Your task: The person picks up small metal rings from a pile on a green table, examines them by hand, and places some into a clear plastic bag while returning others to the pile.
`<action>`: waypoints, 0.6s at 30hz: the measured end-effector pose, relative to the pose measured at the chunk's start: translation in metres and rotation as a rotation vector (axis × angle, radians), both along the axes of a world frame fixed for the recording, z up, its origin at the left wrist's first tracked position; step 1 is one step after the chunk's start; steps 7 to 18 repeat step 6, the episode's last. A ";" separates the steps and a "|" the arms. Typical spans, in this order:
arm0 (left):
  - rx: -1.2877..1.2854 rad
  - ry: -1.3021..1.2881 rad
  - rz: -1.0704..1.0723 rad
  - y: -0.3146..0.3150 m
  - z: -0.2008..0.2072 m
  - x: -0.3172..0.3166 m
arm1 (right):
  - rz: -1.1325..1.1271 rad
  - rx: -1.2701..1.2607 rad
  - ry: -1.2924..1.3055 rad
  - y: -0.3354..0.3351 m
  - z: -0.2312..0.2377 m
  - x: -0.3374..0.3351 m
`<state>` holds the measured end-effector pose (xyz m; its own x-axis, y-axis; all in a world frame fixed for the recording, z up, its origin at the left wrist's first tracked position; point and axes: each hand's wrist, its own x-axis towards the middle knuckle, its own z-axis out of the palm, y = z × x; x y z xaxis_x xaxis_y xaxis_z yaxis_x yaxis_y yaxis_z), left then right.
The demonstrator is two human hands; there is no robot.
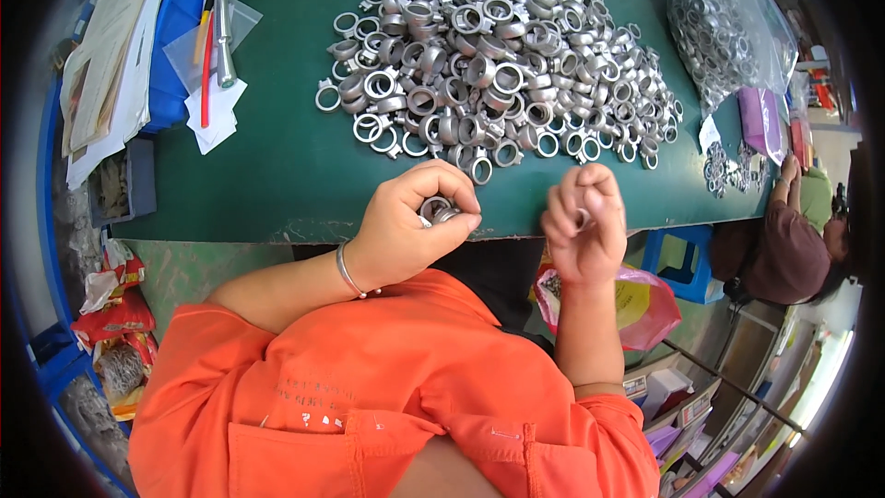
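Note:
My left hand (396, 226), with a bangle on its wrist, is closed round a few grey metal rings (437, 210) at the near edge of the table. Their ends show between thumb and forefinger. To its right, my right hand (584, 221) is raised with its fingers curled in toward the palm. A small pale bit shows among those fingers, too little to name. Just beyond both hands lies a large heap of metal rings (489, 65), each with a small lug on its side.
The heap rests on a green table (267, 129). A blue tray (189, 28) with papers and a red pen (206, 83) stand at left. At right are a clear bag of rings (719, 37), a purple packet (759, 120) and a person in dark clothing (779, 254). A pink bag (650, 309) sits below the edge.

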<state>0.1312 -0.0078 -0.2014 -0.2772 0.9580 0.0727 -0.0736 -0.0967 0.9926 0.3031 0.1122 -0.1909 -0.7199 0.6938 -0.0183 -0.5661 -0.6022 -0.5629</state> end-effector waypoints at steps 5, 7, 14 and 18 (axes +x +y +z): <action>0.023 0.011 -0.014 0.001 0.000 0.000 | -0.265 1.309 -1.244 0.023 0.005 -0.010; 0.021 0.013 -0.014 0.000 0.000 -0.001 | -0.263 1.316 -1.245 0.025 0.006 -0.010; 0.021 0.013 -0.014 0.000 0.000 -0.001 | -0.263 1.316 -1.245 0.025 0.006 -0.010; 0.021 0.013 -0.014 0.000 0.000 -0.001 | -0.263 1.316 -1.245 0.025 0.006 -0.010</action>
